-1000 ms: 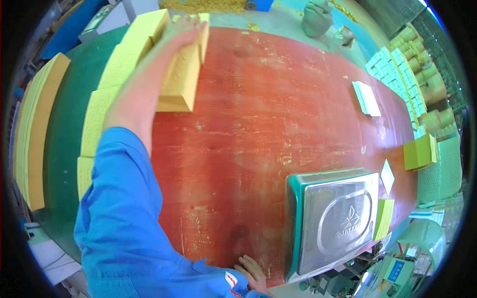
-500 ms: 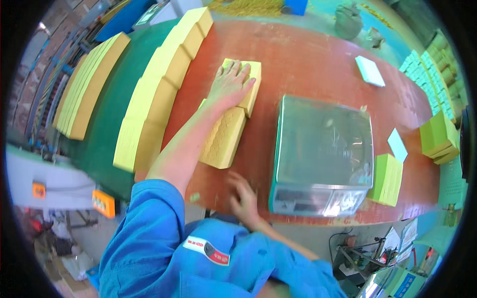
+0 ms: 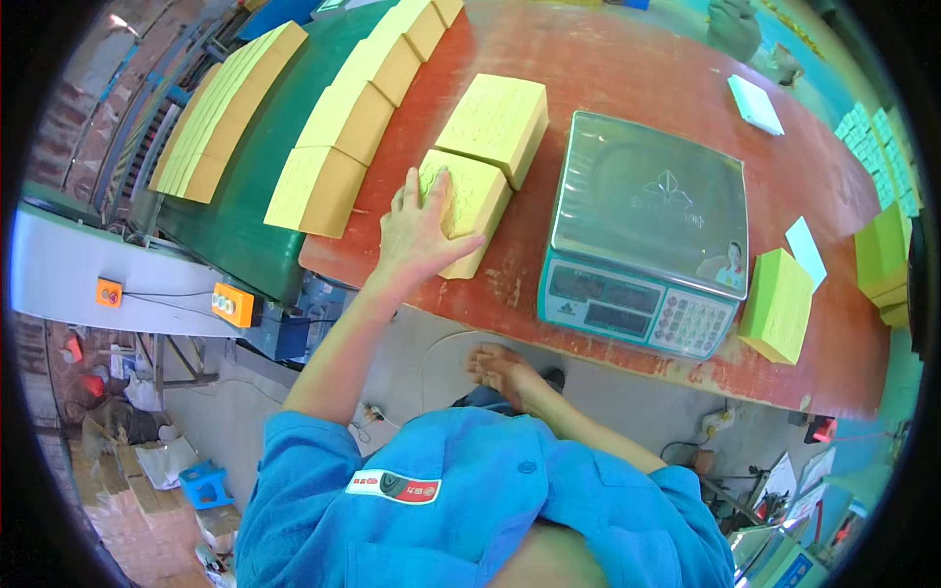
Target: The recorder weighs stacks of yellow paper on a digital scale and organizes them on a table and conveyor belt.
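Two thick yellow blocks with a raised pattern on top, looking like stacked paper, lie end to end on the red-brown table. My left hand (image 3: 420,233) rests on the near yellow block (image 3: 472,203), its fingers spread over the left of the top and its thumb toward the near side. Just beyond sits the far yellow block (image 3: 495,122), untouched, with a thin dark gap between the two. Below the table's front edge, my right hand (image 3: 502,372) hangs before my body, empty, its fingers loosely bent and apart.
Right of the blocks stands a weighing scale (image 3: 647,206) with a keypad. Another yellow block (image 3: 777,306) and a pale card (image 3: 806,253) lie beyond it. A row of yellow blocks (image 3: 333,127) and a longer stack (image 3: 230,113) line the green belt (image 3: 257,176) at left.
My left hand has moved from the far block back to the near one. The two blocks now sit more squarely in line. My right hand has dropped away from the table edge; the view has shifted.
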The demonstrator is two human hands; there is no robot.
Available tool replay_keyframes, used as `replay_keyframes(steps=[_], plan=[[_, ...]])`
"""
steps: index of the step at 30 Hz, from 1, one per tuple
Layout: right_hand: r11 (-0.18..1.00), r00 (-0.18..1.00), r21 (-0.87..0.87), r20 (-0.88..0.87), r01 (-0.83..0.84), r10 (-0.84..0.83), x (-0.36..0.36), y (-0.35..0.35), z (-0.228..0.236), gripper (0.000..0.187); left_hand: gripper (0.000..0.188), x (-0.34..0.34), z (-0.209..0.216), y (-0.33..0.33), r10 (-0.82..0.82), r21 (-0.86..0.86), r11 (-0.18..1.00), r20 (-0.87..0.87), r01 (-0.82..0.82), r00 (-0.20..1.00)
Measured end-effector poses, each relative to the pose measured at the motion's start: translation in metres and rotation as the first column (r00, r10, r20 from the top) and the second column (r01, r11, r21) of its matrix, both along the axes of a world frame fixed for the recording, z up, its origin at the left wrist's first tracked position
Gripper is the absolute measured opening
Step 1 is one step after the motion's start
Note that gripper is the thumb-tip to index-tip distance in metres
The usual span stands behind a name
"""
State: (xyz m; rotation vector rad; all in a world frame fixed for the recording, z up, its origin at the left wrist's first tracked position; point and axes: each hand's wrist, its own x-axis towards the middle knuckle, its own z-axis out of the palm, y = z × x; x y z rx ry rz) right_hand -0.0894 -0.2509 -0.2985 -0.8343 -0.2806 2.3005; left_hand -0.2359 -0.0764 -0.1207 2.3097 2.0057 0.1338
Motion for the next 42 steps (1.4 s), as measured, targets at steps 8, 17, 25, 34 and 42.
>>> replay_keyframes(steps=[8, 17, 25, 34, 42], plan=[[0.982, 0.963, 0.110, -0.240, 0.151, -0.121, -0.032, 0.012, 0.009, 0.060, 0.097, -0.040, -0.004, -0.087, -0.203, 0.067, 0.978, 0.143, 0.196, 0.969], [0.491, 0.772, 0.828, 0.492, -0.272, -0.402, 0.006, 0.000, 0.118, 0.079, 0.085, -0.072, -0.011, -0.126, 0.116, -0.160, 0.975, 0.959, 0.154, 0.257], [0.198, 0.101, 0.798, 0.307, -0.569, -0.946, 0.113, 0.050, 0.248, 0.087, 0.066, 0.099, 0.040, -0.057, 0.608, -0.115, 0.754, 0.493, 0.646, -0.622], [0.404, -0.084, 0.612, 0.483, -0.680, -0.872, 0.249, 0.114, 0.267, 0.073, 0.082, 0.239, 0.004, -0.033, 0.767, 0.042, 0.622, 0.168, 0.782, -0.619], [0.250, 0.001, 0.558, 0.410, -0.791, -0.912, 0.249, 0.105, 0.242, 0.071, 0.048, 0.094, 0.028, 0.024, 0.054, -0.029, 0.998, 0.837, -0.054, 0.544]])
